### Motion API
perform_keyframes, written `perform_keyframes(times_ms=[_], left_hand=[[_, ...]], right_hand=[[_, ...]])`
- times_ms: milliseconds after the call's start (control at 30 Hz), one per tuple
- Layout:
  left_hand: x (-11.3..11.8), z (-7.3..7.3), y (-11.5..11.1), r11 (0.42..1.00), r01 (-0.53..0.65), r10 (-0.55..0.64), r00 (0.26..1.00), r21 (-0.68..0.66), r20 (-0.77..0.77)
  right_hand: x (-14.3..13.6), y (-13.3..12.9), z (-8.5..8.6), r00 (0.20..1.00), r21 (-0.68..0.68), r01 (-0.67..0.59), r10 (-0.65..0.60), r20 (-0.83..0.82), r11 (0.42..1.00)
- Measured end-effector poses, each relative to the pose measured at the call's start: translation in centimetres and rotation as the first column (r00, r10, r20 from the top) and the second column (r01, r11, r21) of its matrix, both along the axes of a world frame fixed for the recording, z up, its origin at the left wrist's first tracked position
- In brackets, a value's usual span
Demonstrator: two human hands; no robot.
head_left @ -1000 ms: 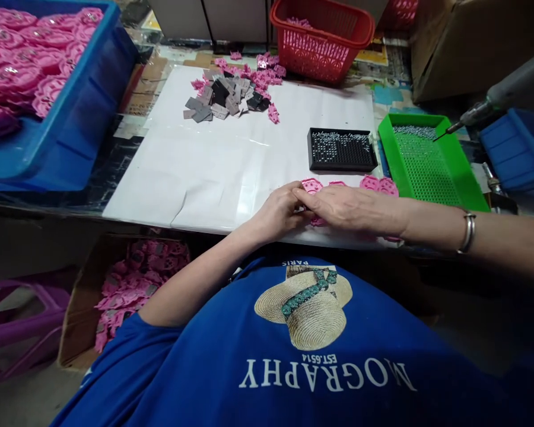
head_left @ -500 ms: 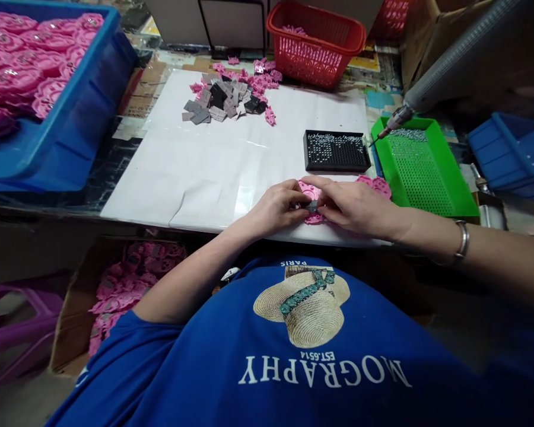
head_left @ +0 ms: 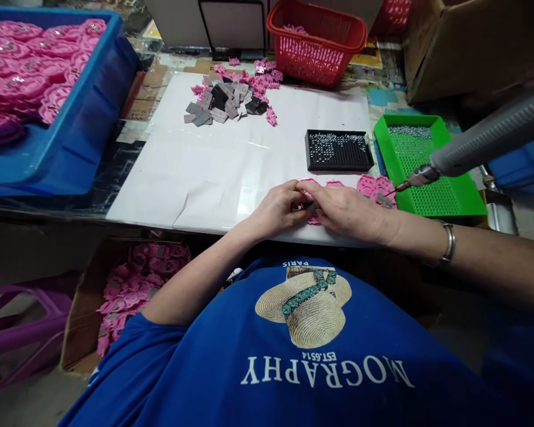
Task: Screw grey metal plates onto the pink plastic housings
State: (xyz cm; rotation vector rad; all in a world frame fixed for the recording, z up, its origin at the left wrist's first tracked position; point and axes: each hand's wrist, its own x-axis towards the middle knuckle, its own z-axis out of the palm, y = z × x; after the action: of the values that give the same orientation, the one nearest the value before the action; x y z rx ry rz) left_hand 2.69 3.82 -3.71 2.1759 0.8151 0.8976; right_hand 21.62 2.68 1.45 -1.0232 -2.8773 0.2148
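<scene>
At the front edge of the white sheet, both hands meet over a pink plastic part with a dark grey plate on it. My left hand pinches its left side. My right hand is closed on its right side and covers much of it. Right of my right hand lie more pink parts, one with a grey plate. The tip of a grey electric screwdriver hangs over them. Behind my hands sits a black screw tray with small screws.
A green tray of screws stands right. Grey plates and small pink pieces lie at the back, near a red basket. A blue bin of pink parts is left; a cardboard box of pink parts is below.
The screwdriver has swung forward and its tip has gone from beside the black tray to over the pink parts. My right hand has closed further over the part.
</scene>
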Motion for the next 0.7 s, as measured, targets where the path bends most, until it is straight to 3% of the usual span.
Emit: perform_keyframes(times_ms=[133, 200, 400, 600, 700], left_hand=[[0.0, 0.3, -0.2, 0.999, -0.047, 0.046, 0.997, -0.024, -0.069], [0.0, 0.4, -0.2, 0.998, -0.045, 0.043, 0.998, -0.036, -0.054], [0.0, 0.3, -0.1, 1.0, -0.003, 0.003, 1.0, -0.007, -0.019], [0.0, 0.4, -0.1, 1.0, -0.013, 0.013, 0.999, -0.006, -0.042], [-0.1, 0.4, -0.2, 1.0, -0.013, 0.013, 0.999, -0.006, -0.036]], right_hand=[[1.0, 1.2, -0.3, 0.981, -0.003, -0.193, 0.193, 0.036, 0.981], [1.6, 1.5, -0.1, 0.974, -0.025, -0.225, 0.225, -0.007, 0.974], [2.3, 0.6, 0.6, 0.988, -0.063, 0.042, -0.051, -0.144, 0.997], [1.6, -0.2, -0.1, 0.992, -0.046, 0.101, -0.104, -0.064, 0.994], [1.8, 0.1, 0.0, 0.987, 0.003, 0.117, -0.115, -0.114, 0.993]])
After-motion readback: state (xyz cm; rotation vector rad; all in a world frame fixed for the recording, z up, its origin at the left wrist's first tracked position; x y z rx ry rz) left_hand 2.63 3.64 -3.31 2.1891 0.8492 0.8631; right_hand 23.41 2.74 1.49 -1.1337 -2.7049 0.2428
